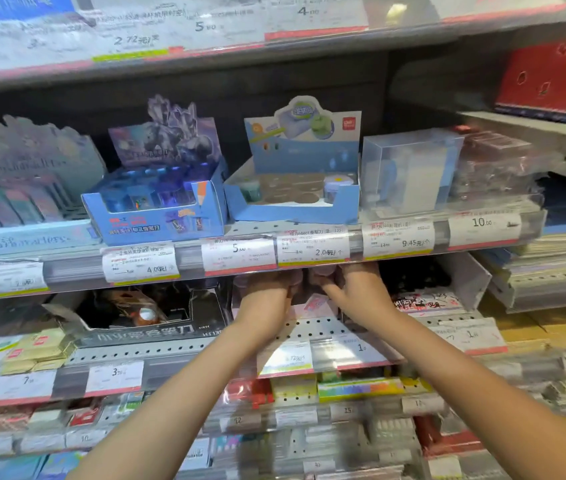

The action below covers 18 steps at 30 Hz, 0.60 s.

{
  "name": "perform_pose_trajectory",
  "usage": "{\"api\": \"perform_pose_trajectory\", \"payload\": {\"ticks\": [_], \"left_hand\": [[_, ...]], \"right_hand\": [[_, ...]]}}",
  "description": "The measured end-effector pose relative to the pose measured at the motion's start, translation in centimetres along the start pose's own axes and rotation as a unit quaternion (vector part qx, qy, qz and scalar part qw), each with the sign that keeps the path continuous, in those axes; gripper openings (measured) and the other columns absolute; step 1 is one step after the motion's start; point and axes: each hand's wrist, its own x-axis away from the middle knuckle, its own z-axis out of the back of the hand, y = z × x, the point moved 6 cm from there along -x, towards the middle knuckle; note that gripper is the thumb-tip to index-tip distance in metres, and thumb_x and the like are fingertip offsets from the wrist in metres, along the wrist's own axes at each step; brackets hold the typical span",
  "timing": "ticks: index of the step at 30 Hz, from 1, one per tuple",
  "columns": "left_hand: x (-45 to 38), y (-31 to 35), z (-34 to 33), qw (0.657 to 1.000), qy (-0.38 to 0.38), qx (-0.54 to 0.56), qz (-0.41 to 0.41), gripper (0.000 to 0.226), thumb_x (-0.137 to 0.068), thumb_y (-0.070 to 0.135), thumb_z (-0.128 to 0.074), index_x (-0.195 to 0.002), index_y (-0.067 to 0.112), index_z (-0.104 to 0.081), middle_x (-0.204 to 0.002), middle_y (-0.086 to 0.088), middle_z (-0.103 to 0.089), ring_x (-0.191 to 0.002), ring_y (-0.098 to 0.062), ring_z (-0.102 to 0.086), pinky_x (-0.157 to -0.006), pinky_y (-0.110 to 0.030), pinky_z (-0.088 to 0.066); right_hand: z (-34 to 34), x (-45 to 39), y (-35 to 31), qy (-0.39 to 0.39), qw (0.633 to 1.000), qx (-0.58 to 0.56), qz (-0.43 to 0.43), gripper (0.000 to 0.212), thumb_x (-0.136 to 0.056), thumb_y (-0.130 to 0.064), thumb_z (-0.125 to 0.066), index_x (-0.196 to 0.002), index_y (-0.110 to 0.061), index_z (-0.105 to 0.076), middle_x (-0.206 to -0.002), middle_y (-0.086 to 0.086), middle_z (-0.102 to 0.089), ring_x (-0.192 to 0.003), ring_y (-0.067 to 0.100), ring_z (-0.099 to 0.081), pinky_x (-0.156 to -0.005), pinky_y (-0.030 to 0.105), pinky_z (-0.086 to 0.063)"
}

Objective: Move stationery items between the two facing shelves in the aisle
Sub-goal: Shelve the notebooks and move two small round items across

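Reaching under the price-label rail point(309, 249) at frame centre, the left hand point(267, 289) and right hand point(357, 289) are seen side by side. A pinkish item point(312, 299) is touched between them; how firmly each hand is closed on it cannot be told

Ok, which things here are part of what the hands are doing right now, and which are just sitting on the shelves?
In the job:
- left hand and right hand, both reaching under the price rail
- pinkish box between them; the grip itself is hidden

Just sitting there:
- blue sharpener display box
- pale blue display tray, mostly empty
- clear plastic case
- black display box
- yellow erasers
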Motion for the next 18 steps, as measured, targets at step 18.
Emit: {"api": "perform_pose_trajectory", "payload": {"ticks": [18], "left_hand": [[0.0,-0.8,0.3,0.997,0.008,0.070,-0.037,0.035,-0.090,0.033,-0.041,-0.122,0.025,-0.052,-0.119,-0.009,-0.059,-0.106,-0.030,-0.056,-0.083,-0.043,-0.051]], "right_hand": [[-1.6,-0.7,0.3,-0.015,0.999,0.041,0.016,0.038,-0.081,-0.019,-0.065,-0.118,-0.016,-0.057,-0.124,0.010,-0.057,-0.115,0.029,-0.052,-0.094,0.034,-0.044]]}}
